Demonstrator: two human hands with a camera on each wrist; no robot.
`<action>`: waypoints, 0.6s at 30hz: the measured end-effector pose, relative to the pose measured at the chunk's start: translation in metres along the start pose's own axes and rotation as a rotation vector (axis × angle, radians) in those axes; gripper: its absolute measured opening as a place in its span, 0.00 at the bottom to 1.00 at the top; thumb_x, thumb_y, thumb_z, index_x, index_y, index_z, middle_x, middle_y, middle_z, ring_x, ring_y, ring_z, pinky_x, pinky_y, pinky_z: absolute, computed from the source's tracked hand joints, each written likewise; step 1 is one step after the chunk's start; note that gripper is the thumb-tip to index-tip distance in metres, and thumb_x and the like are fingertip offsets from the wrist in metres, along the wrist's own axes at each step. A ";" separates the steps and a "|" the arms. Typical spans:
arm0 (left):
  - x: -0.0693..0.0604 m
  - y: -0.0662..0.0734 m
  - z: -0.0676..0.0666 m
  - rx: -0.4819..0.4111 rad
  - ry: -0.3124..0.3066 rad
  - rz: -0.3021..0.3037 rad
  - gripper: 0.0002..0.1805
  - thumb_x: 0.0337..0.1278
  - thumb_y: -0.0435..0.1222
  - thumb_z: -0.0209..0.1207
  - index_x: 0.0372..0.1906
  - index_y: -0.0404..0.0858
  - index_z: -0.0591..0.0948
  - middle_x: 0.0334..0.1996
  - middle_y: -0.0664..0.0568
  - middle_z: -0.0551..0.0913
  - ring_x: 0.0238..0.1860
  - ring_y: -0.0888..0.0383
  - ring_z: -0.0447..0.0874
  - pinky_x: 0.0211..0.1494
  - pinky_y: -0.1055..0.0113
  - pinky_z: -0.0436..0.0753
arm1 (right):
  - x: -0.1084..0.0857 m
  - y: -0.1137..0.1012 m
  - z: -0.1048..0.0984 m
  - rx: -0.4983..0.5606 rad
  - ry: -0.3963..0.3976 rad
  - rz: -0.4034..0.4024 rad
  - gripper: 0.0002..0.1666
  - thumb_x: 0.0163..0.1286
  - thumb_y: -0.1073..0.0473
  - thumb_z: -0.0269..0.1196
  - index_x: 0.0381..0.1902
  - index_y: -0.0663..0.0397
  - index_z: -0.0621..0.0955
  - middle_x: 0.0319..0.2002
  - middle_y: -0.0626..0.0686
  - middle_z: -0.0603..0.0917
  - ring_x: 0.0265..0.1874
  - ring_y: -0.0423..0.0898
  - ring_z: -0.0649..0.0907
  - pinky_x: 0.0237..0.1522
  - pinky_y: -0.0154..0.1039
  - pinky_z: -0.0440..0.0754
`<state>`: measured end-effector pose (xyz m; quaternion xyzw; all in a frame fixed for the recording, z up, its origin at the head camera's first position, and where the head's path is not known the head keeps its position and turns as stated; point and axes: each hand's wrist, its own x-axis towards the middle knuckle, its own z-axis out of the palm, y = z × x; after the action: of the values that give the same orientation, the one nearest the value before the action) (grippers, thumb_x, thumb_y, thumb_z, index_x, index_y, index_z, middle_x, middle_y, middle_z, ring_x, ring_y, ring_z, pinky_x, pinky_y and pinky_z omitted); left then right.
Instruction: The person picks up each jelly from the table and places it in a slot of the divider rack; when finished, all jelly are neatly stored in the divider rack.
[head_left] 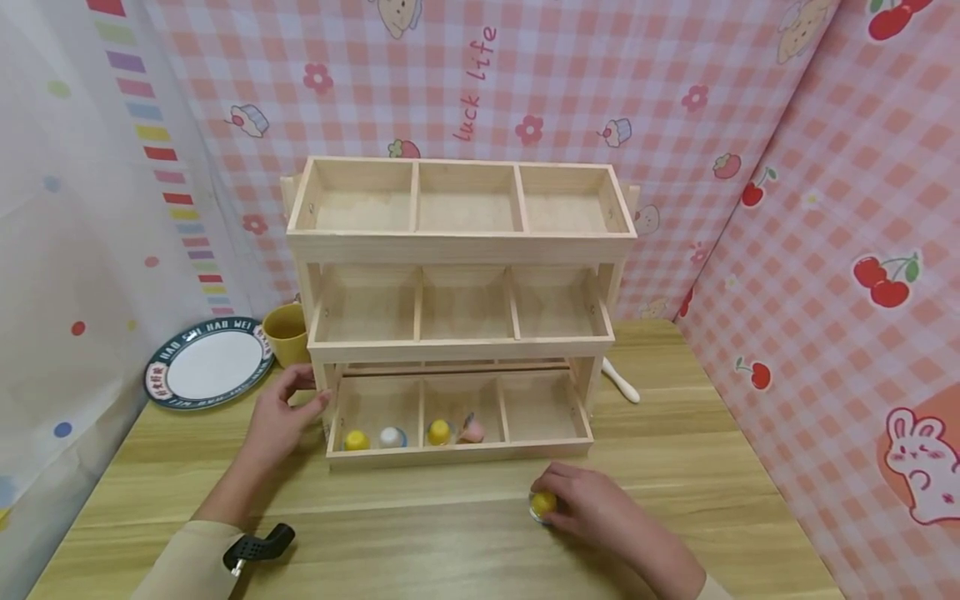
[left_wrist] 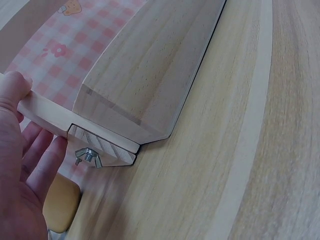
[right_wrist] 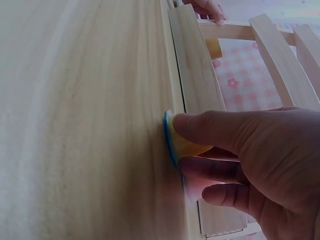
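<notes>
A three-tier wooden shelf rack (head_left: 461, 248) stands on the table, each tier split into three compartments. My left hand (head_left: 281, 417) grips its left upright near the bottom tier, thumb on one side and fingers on the other. In front of the rack's lower right, my right hand (head_left: 592, 506) pinches a small yellow toy (right_wrist: 187, 145) with a blue-edged base between thumb and fingers. The bottom-left compartment has a yellow toy (head_left: 356, 440) and a white toy (head_left: 391, 437). The bottom-middle one contains another yellow toy (head_left: 438, 432) and a pink toy (head_left: 472, 430).
A white plate with a dark green patterned rim (head_left: 176, 398) lies left of the rack, beside a yellow mug (head_left: 286, 333). Behind the rack's right side a white handle (head_left: 621, 382) sticks out. A wing nut (left_wrist: 89, 156) juts from the rack's side. Patterned cloth walls surround the table.
</notes>
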<state>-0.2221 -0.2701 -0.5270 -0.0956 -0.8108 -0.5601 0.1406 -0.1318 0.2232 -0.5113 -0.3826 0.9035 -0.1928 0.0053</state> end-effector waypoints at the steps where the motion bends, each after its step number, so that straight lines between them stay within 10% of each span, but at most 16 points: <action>1: 0.000 0.000 0.000 0.000 0.000 0.001 0.21 0.73 0.27 0.69 0.66 0.28 0.81 0.57 0.31 0.85 0.52 0.73 0.81 0.50 0.79 0.86 | 0.000 0.000 0.000 0.003 -0.001 0.000 0.19 0.64 0.60 0.83 0.51 0.53 0.89 0.45 0.42 0.86 0.40 0.33 0.83 0.42 0.35 0.88; 12: 0.001 -0.003 0.000 0.006 -0.001 -0.005 0.20 0.72 0.27 0.70 0.65 0.29 0.82 0.54 0.36 0.86 0.51 0.72 0.82 0.50 0.78 0.87 | -0.002 -0.003 0.002 0.059 0.010 0.026 0.19 0.66 0.61 0.82 0.52 0.51 0.88 0.45 0.41 0.87 0.42 0.33 0.83 0.44 0.35 0.88; 18: 0.000 -0.003 0.000 0.002 -0.003 -0.005 0.20 0.73 0.27 0.70 0.65 0.30 0.82 0.54 0.38 0.86 0.51 0.72 0.82 0.50 0.78 0.87 | -0.002 -0.001 -0.004 0.297 0.082 0.041 0.19 0.66 0.67 0.80 0.51 0.52 0.87 0.44 0.44 0.89 0.39 0.36 0.84 0.41 0.35 0.89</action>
<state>-0.2234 -0.2712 -0.5296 -0.0942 -0.8117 -0.5597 0.1379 -0.1304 0.2252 -0.5071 -0.3510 0.8720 -0.3399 0.0287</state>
